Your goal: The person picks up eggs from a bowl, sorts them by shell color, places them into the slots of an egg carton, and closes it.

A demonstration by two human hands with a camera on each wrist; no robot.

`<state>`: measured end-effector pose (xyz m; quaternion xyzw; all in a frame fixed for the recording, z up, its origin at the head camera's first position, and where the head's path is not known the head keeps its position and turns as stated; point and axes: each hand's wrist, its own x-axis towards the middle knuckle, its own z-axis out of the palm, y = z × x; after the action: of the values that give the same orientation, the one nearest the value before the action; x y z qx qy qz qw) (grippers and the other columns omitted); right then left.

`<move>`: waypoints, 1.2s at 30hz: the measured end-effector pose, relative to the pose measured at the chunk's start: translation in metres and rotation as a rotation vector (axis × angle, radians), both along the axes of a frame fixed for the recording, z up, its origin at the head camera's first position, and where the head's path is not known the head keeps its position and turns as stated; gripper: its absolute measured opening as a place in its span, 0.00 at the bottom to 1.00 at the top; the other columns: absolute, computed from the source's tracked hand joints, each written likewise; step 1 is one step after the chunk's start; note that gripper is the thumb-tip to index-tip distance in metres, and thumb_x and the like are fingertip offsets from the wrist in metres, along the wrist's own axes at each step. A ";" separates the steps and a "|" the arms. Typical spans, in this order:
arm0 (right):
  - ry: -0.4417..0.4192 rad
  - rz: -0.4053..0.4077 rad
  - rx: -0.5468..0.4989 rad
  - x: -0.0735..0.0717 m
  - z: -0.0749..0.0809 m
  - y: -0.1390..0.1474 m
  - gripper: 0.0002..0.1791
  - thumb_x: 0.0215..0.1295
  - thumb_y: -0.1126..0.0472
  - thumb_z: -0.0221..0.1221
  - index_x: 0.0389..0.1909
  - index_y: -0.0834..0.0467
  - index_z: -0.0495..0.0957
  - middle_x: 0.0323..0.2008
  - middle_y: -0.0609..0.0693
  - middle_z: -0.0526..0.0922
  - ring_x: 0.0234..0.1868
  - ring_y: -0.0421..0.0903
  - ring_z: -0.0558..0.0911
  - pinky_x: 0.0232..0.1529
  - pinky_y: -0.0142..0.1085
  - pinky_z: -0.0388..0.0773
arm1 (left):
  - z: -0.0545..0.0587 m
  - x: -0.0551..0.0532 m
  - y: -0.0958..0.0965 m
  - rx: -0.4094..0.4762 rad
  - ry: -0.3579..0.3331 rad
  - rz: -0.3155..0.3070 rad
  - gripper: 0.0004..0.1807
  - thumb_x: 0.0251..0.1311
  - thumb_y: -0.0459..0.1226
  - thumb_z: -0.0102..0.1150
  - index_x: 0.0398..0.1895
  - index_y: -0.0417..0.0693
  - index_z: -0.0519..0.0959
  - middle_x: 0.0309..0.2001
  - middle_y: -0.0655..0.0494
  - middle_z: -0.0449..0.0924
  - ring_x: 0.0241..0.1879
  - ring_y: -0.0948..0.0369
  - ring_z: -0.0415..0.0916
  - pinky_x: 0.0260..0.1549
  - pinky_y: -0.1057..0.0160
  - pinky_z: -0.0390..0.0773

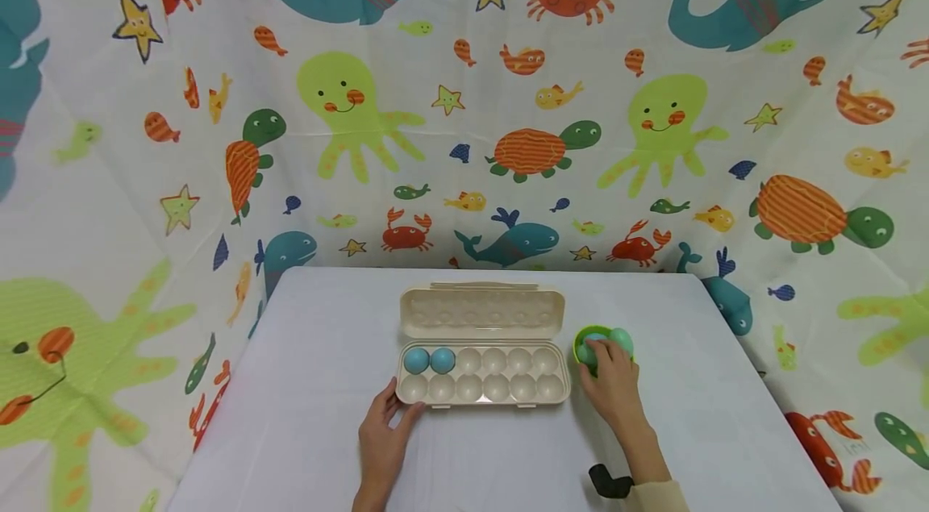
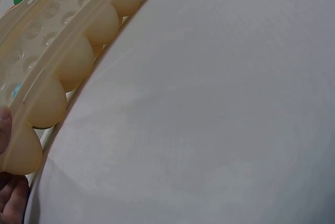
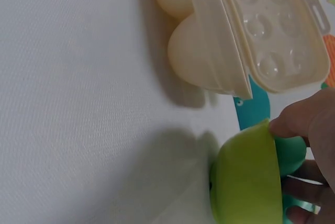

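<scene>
A beige egg carton [image 1: 482, 405] lies with its lid raised toward the back. Two blue toy eggs [image 1: 443, 360] sit side by side in the back row at its left end. At the front left corner my left hand [image 1: 385, 439] grips the carton, thumb along the front edge and fingers at the side. My right hand [image 1: 613, 385] reaches into a lime-green bowl [image 3: 243, 177] right of the carton. Its thumb is at the rim and its curled fingers are around a green toy egg [image 3: 291, 155]. A paler green egg [image 1: 622, 339] shows behind the fingers.
A white cloth covers the table [image 1: 312, 367]. Around it hangs a curtain [image 1: 450, 197] printed with sea animals. Near the right wrist is a black object [image 1: 608, 483].
</scene>
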<state>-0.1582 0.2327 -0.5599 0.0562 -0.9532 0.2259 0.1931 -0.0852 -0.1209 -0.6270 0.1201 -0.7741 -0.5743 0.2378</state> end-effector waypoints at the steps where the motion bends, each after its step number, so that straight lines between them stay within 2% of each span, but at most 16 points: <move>1: 0.003 -0.001 -0.002 0.000 -0.001 0.000 0.23 0.59 0.65 0.66 0.55 0.65 0.78 0.54 0.66 0.79 0.55 0.66 0.76 0.45 0.60 0.72 | 0.000 0.000 -0.001 0.001 -0.001 -0.005 0.36 0.47 0.31 0.77 0.62 0.33 0.74 0.60 0.35 0.79 0.54 0.44 0.83 0.52 0.85 0.76; 10: -0.006 0.002 0.003 0.000 -0.004 0.003 0.21 0.62 0.65 0.66 0.56 0.65 0.78 0.53 0.66 0.80 0.53 0.66 0.78 0.44 0.57 0.69 | -0.002 0.002 -0.004 0.013 0.008 -0.036 0.37 0.49 0.38 0.78 0.62 0.36 0.75 0.60 0.38 0.80 0.53 0.46 0.83 0.52 0.86 0.75; 24: -0.065 -0.005 -0.019 -0.004 0.002 0.004 0.23 0.65 0.62 0.63 0.57 0.69 0.75 0.54 0.71 0.79 0.55 0.68 0.77 0.46 0.59 0.70 | 0.001 0.000 -0.003 0.033 0.032 -0.045 0.36 0.48 0.37 0.78 0.62 0.36 0.76 0.58 0.38 0.81 0.53 0.47 0.83 0.52 0.85 0.76; 31: -0.070 -0.008 -0.019 -0.003 0.008 0.002 0.23 0.66 0.62 0.63 0.58 0.69 0.74 0.54 0.70 0.79 0.55 0.68 0.77 0.45 0.59 0.70 | 0.002 0.000 -0.001 0.023 0.040 -0.012 0.36 0.45 0.32 0.79 0.61 0.35 0.76 0.57 0.37 0.81 0.52 0.47 0.84 0.52 0.82 0.78; 33: -0.066 -0.009 -0.015 -0.003 0.010 0.001 0.23 0.66 0.62 0.64 0.58 0.69 0.74 0.54 0.70 0.80 0.54 0.68 0.77 0.44 0.58 0.70 | 0.007 0.001 0.001 0.020 0.042 -0.004 0.36 0.45 0.29 0.78 0.60 0.32 0.76 0.57 0.35 0.81 0.52 0.45 0.84 0.53 0.77 0.80; 36: -0.058 -0.008 -0.010 -0.002 0.012 0.001 0.23 0.66 0.62 0.64 0.58 0.69 0.74 0.53 0.70 0.80 0.53 0.68 0.78 0.43 0.57 0.71 | 0.022 0.005 0.004 0.016 0.051 -0.006 0.35 0.45 0.27 0.77 0.59 0.28 0.75 0.56 0.33 0.81 0.51 0.42 0.83 0.53 0.71 0.82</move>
<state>-0.1600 0.2334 -0.5481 0.0448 -0.9575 0.2312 0.1666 -0.0800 -0.1170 -0.6046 0.1052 -0.7634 -0.5841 0.2549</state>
